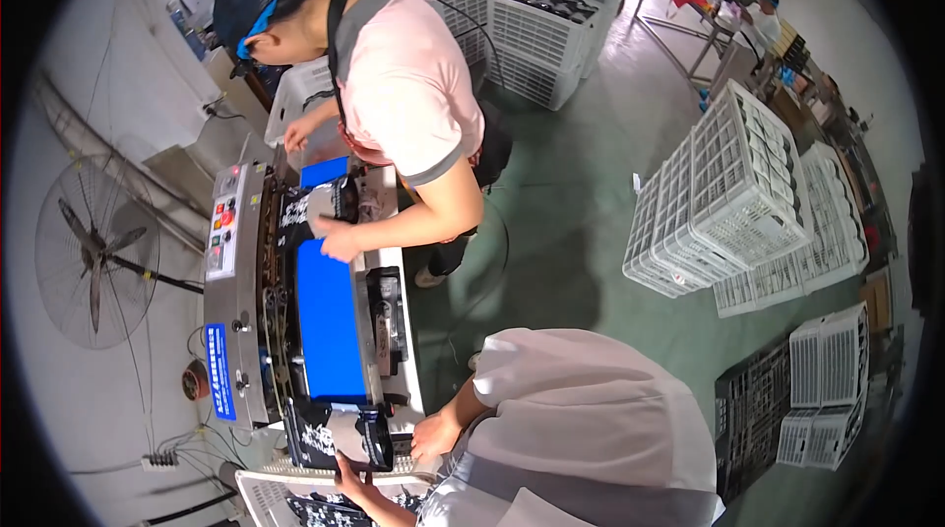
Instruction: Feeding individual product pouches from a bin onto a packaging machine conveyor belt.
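Observation:
My left hand (356, 481) grips the near edge of a black printed pouch (332, 437) with a pale panel, the thumb lying over it. This pouch sits at the near end of the blue conveyor belt (331, 328) of a band sealing machine (235, 305). My right hand (435, 435) hangs beside the white table edge, its fingers pointing down and partly hidden. Below my hands stands a white plastic crate (258, 494) with several black pouches (325, 511) inside. Farther along the belt lies another black pouch (317, 206).
A co-worker (406, 77) leans over the belt's far end, one hand at the pouch there. A wall fan (96, 254) is at left. Stacked white crates (716, 195) stand on the green floor at right, others (543, 32) behind. A cable (506, 246) crosses the floor.

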The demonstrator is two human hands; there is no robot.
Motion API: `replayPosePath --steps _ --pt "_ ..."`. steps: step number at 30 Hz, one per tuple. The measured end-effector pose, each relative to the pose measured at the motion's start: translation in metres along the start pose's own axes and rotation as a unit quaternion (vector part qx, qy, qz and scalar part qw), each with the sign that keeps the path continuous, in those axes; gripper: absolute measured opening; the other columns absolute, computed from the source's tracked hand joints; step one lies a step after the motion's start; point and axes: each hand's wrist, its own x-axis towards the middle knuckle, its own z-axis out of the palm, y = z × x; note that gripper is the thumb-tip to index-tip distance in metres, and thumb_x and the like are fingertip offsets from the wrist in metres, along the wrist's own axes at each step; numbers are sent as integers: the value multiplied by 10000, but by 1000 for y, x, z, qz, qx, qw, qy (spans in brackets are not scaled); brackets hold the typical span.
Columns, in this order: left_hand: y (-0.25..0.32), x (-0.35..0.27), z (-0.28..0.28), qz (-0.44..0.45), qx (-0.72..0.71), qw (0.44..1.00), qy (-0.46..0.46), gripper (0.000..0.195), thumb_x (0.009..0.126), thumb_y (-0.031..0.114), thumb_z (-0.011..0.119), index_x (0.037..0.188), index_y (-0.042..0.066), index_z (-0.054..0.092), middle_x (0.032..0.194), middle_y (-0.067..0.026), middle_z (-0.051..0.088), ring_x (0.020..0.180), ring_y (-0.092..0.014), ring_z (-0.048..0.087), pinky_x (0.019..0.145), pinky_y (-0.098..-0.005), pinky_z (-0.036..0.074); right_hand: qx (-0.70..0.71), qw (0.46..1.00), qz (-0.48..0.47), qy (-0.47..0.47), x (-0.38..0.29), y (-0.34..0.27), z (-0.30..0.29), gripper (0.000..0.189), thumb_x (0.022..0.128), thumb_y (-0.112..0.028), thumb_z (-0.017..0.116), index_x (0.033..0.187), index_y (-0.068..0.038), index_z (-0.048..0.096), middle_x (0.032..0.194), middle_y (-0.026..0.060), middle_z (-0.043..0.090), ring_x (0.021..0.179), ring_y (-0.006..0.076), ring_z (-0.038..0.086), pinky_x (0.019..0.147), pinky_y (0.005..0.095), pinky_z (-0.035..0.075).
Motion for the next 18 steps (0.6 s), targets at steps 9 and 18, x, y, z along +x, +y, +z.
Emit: replayPosePath --steps 9,18 --pt "-21 10 -19 41 -156 987 -8 319 766 297 730 865 10 629 702 -2 580 534 -98 483 467 -252 354 13 995 90 -42 -5 -3 30 154 710 -173 546 711 -26 592 730 142 613 715 326 615 620 440 491" --pt "-13 -20 -22 12 -257 966 35 333 756 124 728 949 -115 599 928 -137 628 785 -226 604 702 -354 514 17 996 65 -65 11 -16 20 137 762 -179 525 725 -52 558 747 105 574 723 295 591 592 423 475"
